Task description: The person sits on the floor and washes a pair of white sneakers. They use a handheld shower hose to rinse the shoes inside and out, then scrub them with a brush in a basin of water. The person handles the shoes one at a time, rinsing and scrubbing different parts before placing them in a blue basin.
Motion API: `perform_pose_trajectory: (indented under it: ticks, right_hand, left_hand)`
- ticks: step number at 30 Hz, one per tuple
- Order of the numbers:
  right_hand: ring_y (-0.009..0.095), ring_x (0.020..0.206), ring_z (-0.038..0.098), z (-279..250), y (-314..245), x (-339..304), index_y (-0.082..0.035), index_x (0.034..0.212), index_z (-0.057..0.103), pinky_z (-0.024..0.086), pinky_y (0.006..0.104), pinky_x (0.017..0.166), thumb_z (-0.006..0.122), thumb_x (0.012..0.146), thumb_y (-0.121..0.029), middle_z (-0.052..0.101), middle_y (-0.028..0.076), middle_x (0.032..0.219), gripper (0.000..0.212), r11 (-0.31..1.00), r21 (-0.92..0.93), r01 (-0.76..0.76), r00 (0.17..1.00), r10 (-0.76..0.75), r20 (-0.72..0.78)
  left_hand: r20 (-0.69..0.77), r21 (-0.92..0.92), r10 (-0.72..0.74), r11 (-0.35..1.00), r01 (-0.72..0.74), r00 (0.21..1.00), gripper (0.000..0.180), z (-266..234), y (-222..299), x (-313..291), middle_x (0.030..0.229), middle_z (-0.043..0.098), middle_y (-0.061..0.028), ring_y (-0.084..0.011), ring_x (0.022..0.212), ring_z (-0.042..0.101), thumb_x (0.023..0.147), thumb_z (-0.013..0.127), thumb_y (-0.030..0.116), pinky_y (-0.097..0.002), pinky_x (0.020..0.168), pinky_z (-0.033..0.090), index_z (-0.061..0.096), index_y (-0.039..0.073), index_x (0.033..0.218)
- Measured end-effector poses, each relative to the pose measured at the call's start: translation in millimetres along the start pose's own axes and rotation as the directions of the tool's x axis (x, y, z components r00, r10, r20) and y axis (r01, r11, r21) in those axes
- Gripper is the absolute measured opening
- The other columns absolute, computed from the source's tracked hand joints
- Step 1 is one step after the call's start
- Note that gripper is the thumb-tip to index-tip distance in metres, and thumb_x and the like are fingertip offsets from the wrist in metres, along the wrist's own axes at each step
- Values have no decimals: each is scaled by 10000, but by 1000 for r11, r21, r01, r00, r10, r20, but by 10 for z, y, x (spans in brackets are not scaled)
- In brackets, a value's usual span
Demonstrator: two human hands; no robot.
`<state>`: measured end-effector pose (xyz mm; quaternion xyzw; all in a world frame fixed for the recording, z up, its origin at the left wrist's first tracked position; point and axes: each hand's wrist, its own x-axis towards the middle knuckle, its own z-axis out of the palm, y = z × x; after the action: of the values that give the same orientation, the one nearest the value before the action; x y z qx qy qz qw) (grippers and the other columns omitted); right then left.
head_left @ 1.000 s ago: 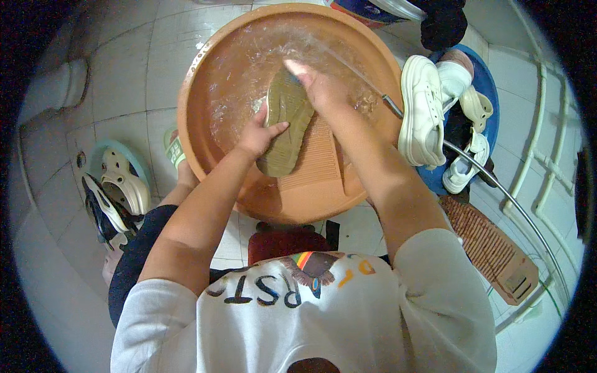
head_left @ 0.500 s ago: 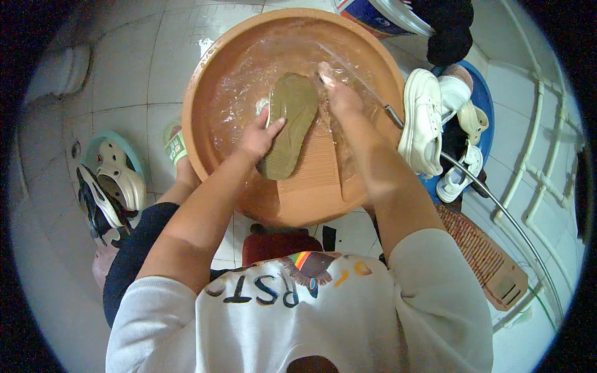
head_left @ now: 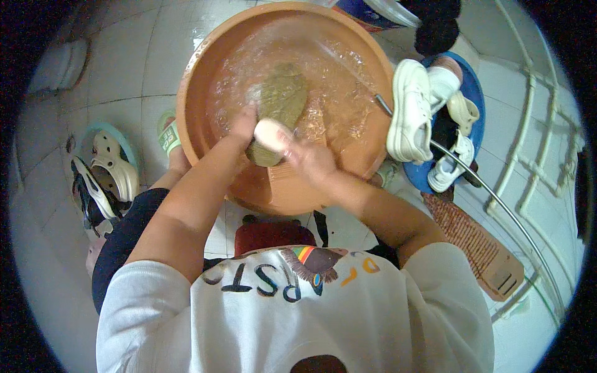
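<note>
My left hand (head_left: 242, 124) grips the left edge of an olive-brown shoe sole (head_left: 285, 93), which lies tilted over the water in a large orange-brown basin (head_left: 186, 118). Whether it is a loose insole or the underside of a whole shoe, I cannot tell. In my right hand (head_left: 308, 160) is a pale, smooth oval block (head_left: 272, 134), pressed against or just above the sole's near half. Its underside is hidden, so soap or a brush is unclear. Beneath the sole, a ridged washboard slope (head_left: 283, 183) is part of the basin.
Water streams into the basin from a metal hose (head_left: 488, 186) at the right. A blue tub (head_left: 476, 99) there holds several shoes, with a white sneaker (head_left: 411, 115) on top. A brown washboard (head_left: 479, 248) leans nearby. Left stands a teal basin (head_left: 130, 146) with clogs. Pipes line the right wall.
My right hand has come from the basin's far right back toward me and left, onto the sole; the pale block now shows. The sole and left hand have shifted slightly.
</note>
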<state>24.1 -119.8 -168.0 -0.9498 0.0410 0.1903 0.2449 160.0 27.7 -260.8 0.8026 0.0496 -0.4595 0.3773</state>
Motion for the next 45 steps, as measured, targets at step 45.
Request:
perform_pose_trajectory:
  ticks: [45]
  right_hand:
    - [205,1132,480,-2562,-1240,-958,-75,1224,442,408,348,946,466,896,-333,487,79,1238,418,-561,789,250,930,-87,-357]
  left_hand:
    - [-246,-701,669,377,-606,702,661,-684,2141,-2835,1214,465,-174,-306,1079,499,868,292,611,-439,878,448,407,69,1229]
